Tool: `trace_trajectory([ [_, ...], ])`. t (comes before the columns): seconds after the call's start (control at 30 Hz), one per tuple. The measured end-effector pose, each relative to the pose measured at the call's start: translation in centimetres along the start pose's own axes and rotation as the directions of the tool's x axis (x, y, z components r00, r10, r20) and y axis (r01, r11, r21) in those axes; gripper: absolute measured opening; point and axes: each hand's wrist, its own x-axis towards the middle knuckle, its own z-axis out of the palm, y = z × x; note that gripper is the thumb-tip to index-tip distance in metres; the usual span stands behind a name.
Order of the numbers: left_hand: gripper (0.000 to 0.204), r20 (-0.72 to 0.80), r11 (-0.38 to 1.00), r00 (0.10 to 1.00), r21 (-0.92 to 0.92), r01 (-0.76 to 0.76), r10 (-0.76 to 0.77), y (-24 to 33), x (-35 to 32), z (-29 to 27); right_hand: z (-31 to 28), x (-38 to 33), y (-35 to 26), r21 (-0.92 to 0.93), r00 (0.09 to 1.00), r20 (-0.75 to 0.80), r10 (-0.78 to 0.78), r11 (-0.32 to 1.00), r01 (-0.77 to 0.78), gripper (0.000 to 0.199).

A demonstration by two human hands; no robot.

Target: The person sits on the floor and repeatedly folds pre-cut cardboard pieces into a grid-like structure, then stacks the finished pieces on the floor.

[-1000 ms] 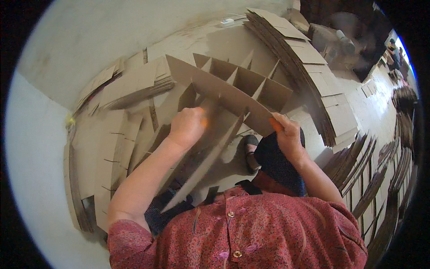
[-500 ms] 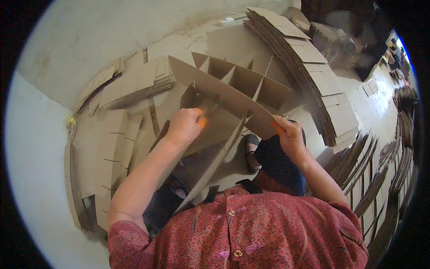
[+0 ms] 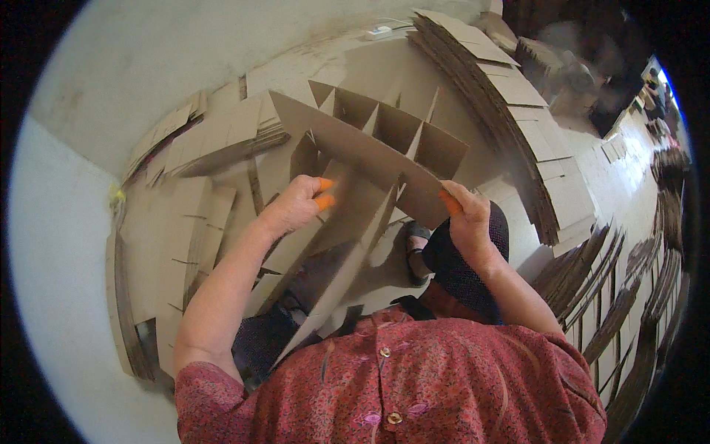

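A cardboard divider grid of interlocking slotted strips stands in front of me. Its long near strip runs from upper left down to my right hand, which pinches that strip's end. Another long strip crosses it and reaches back toward my lap. Orange covers sit on fingertips of both hands. My left hand is beside a blurred cross strip on the left, with thumb and finger apart; whether the tips touch that strip is hard to see.
Stacked flat cardboard sheets lie at left, with slotted strips nearer me. A long leaning row of cardboard curves along the right. More bundled strips stand at lower right. A pale wall bounds the left. My shoe is below the grid.
The grid has shifted slightly left and its near strip has tilted a little. My left hand has drawn back leftward, its fingers parting. My right hand still pinches the strip's end.
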Motion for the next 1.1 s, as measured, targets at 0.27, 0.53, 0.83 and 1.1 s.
trace_trajectory([
  [0.27, 0.033, -0.408, 0.997, 0.910, 0.062, -0.053, 0.074, -0.1, -1.6, 0.9, -2.4, 0.2, 2.2, -0.096, 0.989, 0.142, 0.043, 0.995, -0.029, 0.017],
  [0.53, 0.027, -0.427, 0.886, 0.901, 0.388, 0.252, -0.069, -3.9, 1.5, -2.8, -2.2, 1.2, -0.4, -0.180, 0.951, 0.294, -0.093, 0.972, 0.151, 0.048],
  [0.83, 0.029, -0.312, 0.975, 0.936, 0.097, 0.201, -0.162, -2.9, 1.1, -3.3, -1.7, 4.1, -0.4, -0.263, 0.839, 0.535, -0.093, 0.926, 0.270, 0.044],
  [1.1, 0.050, -0.706, 0.768, 0.700, 0.506, 0.392, 0.108, -13.6, 2.3, -9.2, 0.7, 6.2, 3.1, -0.264, 0.888, 0.424, -0.176, 0.914, 0.308, 0.041],
])
